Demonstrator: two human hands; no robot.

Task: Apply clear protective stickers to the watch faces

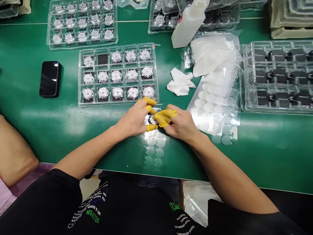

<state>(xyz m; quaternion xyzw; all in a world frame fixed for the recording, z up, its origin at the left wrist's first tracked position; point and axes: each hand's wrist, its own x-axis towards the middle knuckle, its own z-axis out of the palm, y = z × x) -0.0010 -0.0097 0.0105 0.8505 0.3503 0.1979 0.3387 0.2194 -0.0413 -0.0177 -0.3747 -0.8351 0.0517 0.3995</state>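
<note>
My left hand (133, 118), with yellow finger cots on its fingertips, grips a round silver watch case (153, 119) by its left side. My right hand (181, 123) also wears yellow finger cots. Its fingers are pressed together at the right edge of the case, and they hide whatever may be pinched there. Under both hands lies a clear sheet with round film stickers (154, 151). Just beyond my left hand is a clear plastic tray (81, 70) of similar watch cases; one pocket shows only a black pad (102, 59).
A black phone (50, 79) lies at left. Another filled tray (82, 31) sits behind. To the right are a crumpled white cloth (181, 81), a white bottle (189, 24), more sticker sheets (210, 104) and a tray of black parts (280, 76). A neighbour's arm (16, 148) rests at left.
</note>
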